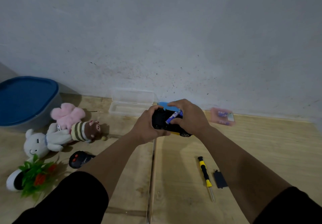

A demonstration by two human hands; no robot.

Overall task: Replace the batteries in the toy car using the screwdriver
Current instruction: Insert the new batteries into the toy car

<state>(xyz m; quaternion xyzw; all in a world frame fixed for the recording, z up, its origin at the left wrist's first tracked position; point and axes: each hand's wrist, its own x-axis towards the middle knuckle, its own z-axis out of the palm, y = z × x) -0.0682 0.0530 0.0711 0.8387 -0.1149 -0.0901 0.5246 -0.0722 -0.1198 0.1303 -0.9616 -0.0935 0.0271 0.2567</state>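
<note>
My left hand grips the toy car, a black and yellow car turned underside up above the wooden floor near the wall. My right hand pinches a blue and white battery against the car's underside. The yellow and black screwdriver lies on the floor at the lower right, tip toward me. Just right of it lies the black battery cover. A pink pack of batteries lies by the wall at the right.
An open clear plastic box and a blue object sit by the wall behind the hands. Left are plush toys, a black remote control, a potted fake plant and a blue-lidded bin.
</note>
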